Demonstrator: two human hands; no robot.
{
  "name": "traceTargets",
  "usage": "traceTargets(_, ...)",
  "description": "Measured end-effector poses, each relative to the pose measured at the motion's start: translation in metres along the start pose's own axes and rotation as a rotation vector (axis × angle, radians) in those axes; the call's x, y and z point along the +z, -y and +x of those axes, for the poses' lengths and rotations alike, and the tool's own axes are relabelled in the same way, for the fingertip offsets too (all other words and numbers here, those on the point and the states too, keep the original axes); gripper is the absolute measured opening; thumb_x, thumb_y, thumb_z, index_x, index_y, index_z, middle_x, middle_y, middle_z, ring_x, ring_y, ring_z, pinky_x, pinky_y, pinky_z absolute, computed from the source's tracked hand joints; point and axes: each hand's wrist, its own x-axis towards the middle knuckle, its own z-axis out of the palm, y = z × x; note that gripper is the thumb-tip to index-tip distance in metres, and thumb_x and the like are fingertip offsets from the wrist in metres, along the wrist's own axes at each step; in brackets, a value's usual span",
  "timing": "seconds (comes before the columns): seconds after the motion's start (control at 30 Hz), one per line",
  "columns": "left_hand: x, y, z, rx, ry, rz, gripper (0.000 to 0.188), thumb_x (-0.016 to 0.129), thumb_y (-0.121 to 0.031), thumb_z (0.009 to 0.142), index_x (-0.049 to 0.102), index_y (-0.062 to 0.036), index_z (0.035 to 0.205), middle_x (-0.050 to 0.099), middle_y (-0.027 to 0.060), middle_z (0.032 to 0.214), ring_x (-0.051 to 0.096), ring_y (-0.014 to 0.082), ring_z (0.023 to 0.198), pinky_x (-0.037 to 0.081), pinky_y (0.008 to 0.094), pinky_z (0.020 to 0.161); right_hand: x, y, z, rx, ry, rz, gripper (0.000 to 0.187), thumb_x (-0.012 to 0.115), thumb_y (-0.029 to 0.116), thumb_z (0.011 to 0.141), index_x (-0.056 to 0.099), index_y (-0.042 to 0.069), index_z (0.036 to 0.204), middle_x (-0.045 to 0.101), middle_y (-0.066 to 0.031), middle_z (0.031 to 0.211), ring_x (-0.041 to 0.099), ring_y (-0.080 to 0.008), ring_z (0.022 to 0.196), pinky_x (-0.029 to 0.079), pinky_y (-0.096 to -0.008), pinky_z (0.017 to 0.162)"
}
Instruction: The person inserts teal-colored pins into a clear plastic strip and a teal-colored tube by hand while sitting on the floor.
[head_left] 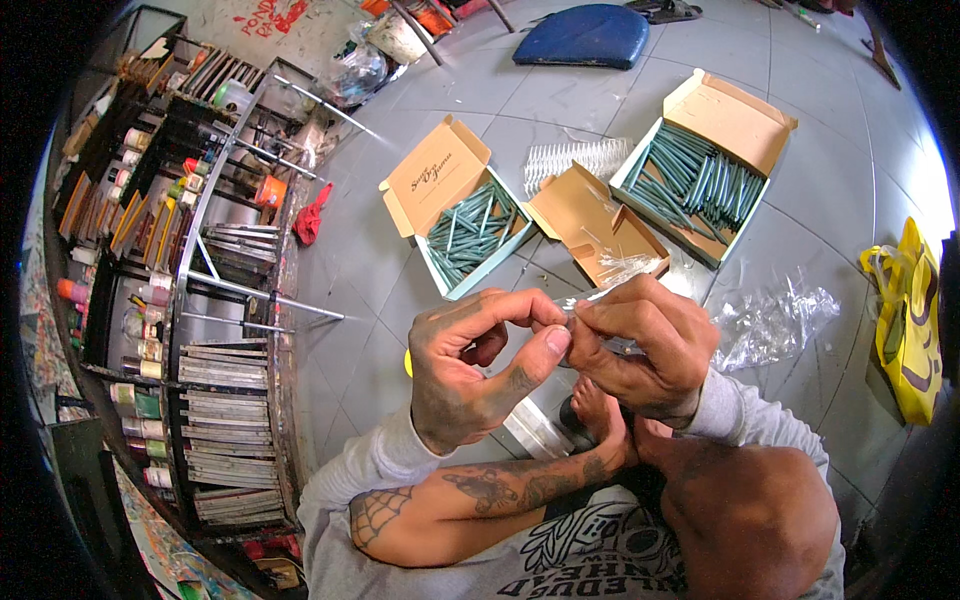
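My left hand [482,362] and my right hand [648,345] meet at the fingertips in front of me. Both are closed in a pinch on something small, mostly covered by the fingers, so its kind cannot be made out. Just beyond the left hand lies an open cardboard box [436,180] of thin dark green sticks [470,232]. A second open box [728,112], farther right, holds more green sticks [700,175]. Between them, a smaller brown box [572,208] has thin clear pieces [622,266] at its near end, close to my right hand.
A ridged clear plastic piece [572,160] lies behind the small box. Crumpled clear plastic [780,318] and a yellow bag [905,330] are on the right. A metal-framed shelf [190,290] with jars and stacked frames stands left. A blue seat pad [582,36] lies far off.
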Motion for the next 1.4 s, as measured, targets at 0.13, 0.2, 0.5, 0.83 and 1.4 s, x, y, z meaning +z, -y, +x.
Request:
traceTargets(0.13,0.002,0.003,0.000,-0.036,-0.001,-0.052,0.016,0.077,-0.011,0.083,0.075,-0.0041,0.097,0.067,-0.0039,0.078,0.032,-0.0024,0.052,0.023,0.0178,0.046,-0.002,-0.001,0.001,-0.031,0.037,0.005,0.020,0.080,0.000,0.072,0.064,0.006,0.084,0.057,-0.0052,0.067,0.059,-0.0191,0.052,0.045,-0.0333,0.044)
traceTargets(0.2,0.001,0.003,-0.001,-0.060,-0.007,-0.061,0.016,0.077,-0.010,0.083,0.074,-0.0040,0.097,0.067,-0.0042,0.078,0.031,-0.0032,0.052,0.022,0.0171,0.045,-0.002,-0.001,0.001,-0.047,0.045,0.007,0.020,0.080,0.001,0.072,0.064,0.006,0.084,0.057,-0.0047,0.067,0.059,-0.0185,0.052,0.045,-0.0328,0.044)
traceTargets(0.5,0.003,0.007,-0.003,-0.077,-0.032,-0.121,0.012,0.076,-0.005,0.084,0.073,-0.0020,0.096,0.066,-0.0058,0.078,0.034,-0.0046,0.053,0.023,0.0156,0.045,-0.005,-0.001,0.003,-0.110,0.099,-0.011,0.019,0.080,0.006,0.074,0.066,0.005,0.087,0.057,-0.0038,0.069,0.059,-0.0178,0.053,0.044,-0.0325,0.044)
traceTargets(0.83,0.002,0.008,-0.002,-0.032,-0.035,-0.057,0.009,0.075,-0.005,0.083,0.074,-0.0017,0.091,0.063,-0.0054,0.076,0.033,-0.0032,0.054,0.022,0.0173,0.045,-0.004,-0.004,0.002,-0.276,0.126,-0.089,0.030,0.070,0.012,0.060,0.065,0.003,0.088,0.054,-0.0038,0.074,0.056,-0.0151,0.054,0.042,-0.0298,0.044)
traceTargets(1.4,-0.004,0.005,0.005,0.130,-0.080,0.067,0.008,0.077,-0.011,0.082,0.072,-0.0073,0.087,0.069,-0.0006,0.089,0.045,0.0046,0.065,0.037,0.0205,0.052,-0.009,0.012,-0.001,0.696,0.231,0.705,0.008,0.070,0.003,0.090,0.068,-0.002,0.096,0.067,-0.0041,0.084,0.061,-0.0072,0.073,0.049,-0.0243,0.064)
